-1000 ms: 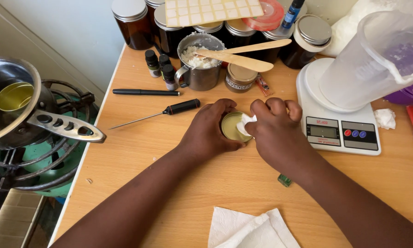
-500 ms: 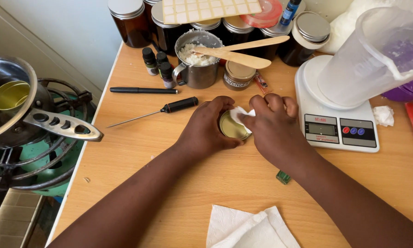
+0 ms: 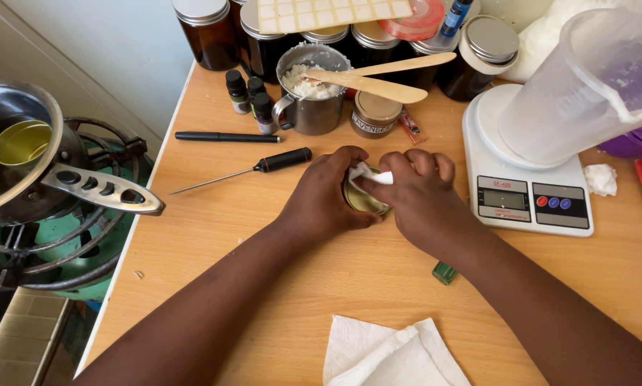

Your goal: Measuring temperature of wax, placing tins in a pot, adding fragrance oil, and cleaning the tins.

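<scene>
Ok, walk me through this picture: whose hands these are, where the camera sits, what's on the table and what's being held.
There is no machine here: a person works bare-handed, filmed by a camera on their head looking down. The left hand grips a small round tin on the wooden table. The right hand presses a white tissue scrap onto the tin. Nearby stand a kitchen scale bearing a plastic jug, a metal mug, amber jars and a folded napkin.

My right hand [image 3: 424, 196] now sits further left over the tin [image 3: 367, 200], and the tissue [image 3: 369, 175] in my fingers has slid from its right rim to its upper left.
</scene>
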